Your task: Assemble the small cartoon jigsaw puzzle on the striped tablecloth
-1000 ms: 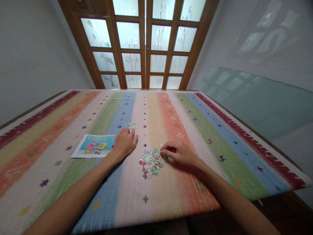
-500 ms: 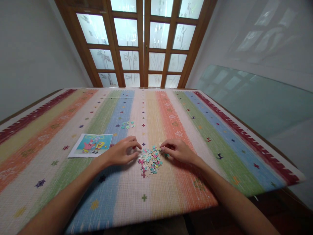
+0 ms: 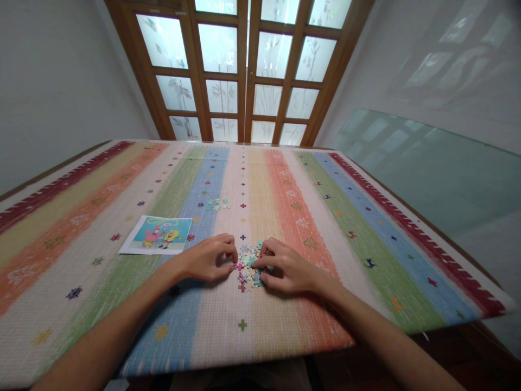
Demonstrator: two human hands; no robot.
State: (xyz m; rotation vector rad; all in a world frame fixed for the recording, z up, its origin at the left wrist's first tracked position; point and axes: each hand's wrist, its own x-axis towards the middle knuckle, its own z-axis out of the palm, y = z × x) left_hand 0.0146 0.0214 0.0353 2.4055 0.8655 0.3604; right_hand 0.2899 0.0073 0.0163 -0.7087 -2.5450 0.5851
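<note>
Loose colourful puzzle pieces (image 3: 248,266) heaped on tablecloth.

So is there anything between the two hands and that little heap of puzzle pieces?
Nothing visible. The left hand touches the pile of puzzle pieces on its left edge, and the right hand lies over its right side. The reference picture and the small group of pieces lie off to the side.

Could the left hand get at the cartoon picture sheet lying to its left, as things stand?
Probably yes. The left hand rests at the puzzle piece pile, and the picture sheet lies flat on the striped cloth just beyond its wrist, with nothing between them.
</note>
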